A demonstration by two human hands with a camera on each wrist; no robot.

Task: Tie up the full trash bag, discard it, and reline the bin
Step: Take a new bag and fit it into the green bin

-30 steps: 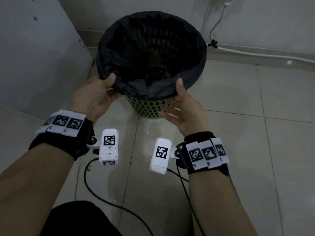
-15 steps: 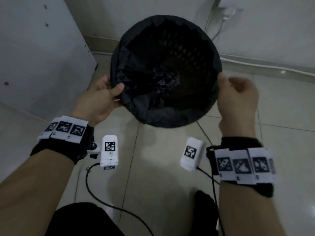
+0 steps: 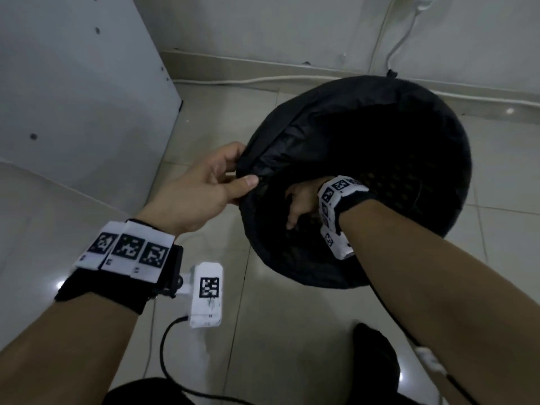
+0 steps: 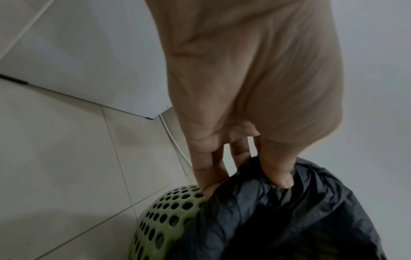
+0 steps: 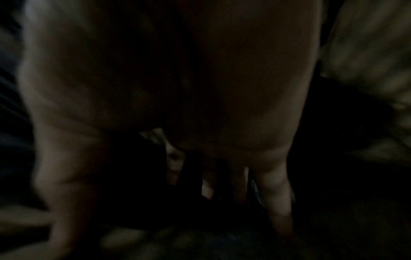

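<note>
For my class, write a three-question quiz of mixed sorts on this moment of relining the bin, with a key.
1. True or false: the left hand pinches the edge of the black bag at the bin's rim.
2. Where is the right hand?
A. flat on the floor
B. down inside the bag-lined bin
C. holding the white cable
3. Fill in: in the left wrist view the bin is ____ plastic with round holes.

Key: 1 true; 2 B; 3 green.

Bare forearms wear black wristbands (image 3: 117,287) with 3 white coded tags (image 3: 128,249) and cabled white cameras (image 3: 206,293).
</note>
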